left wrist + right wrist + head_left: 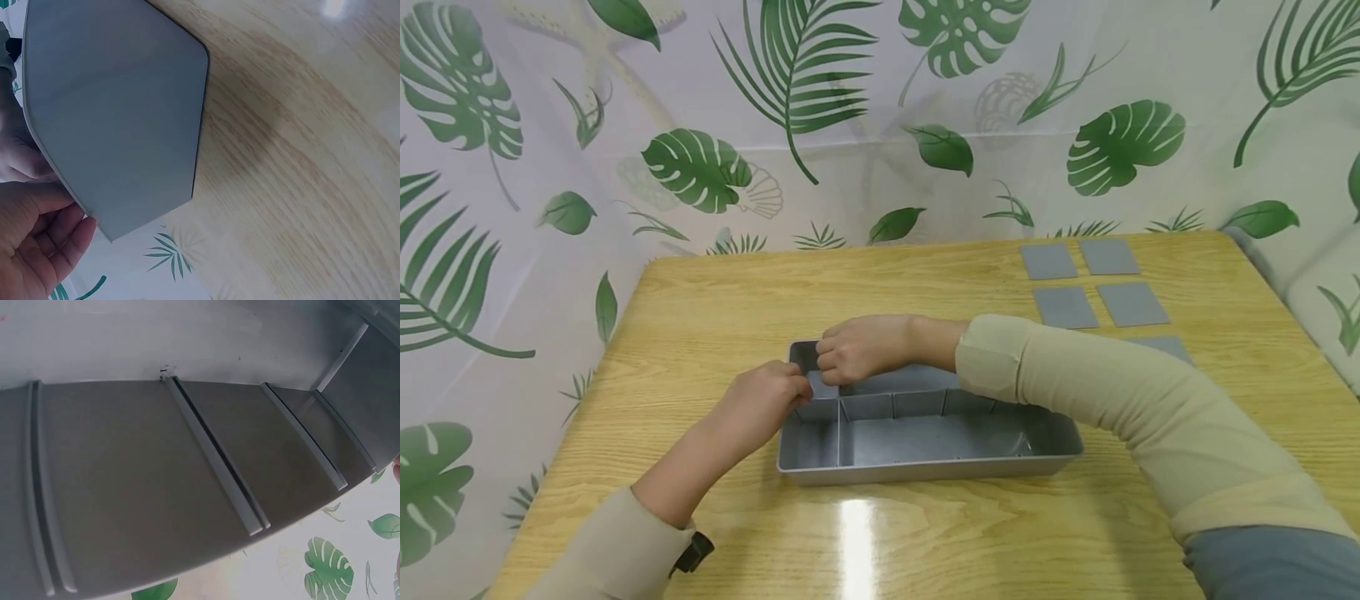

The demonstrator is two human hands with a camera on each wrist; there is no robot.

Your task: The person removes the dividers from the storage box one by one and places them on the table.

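Note:
A grey organizer box (925, 473) stands on the table, with slotted walls and a lengthwise partition. A thin grey divider (838, 437) crosses its front left part. At the left end my left hand (767, 396) grips the rim; in the left wrist view its curled fingers (65, 247) meet the outer wall (119, 119), while other fingers pass behind it. My right hand (865, 348) reaches over the back left compartment, its fingers curled down at a divider's top edge. Its fingertips are hidden in the head view. The right wrist view shows the ribbed inner wall (119, 469).
Several flat grey square plates (1133, 303) lie at the back right of the wooden table (715, 317), one partly covered by the right sleeve (1097, 375). A leaf-print cloth (865, 167) hangs behind and at the sides.

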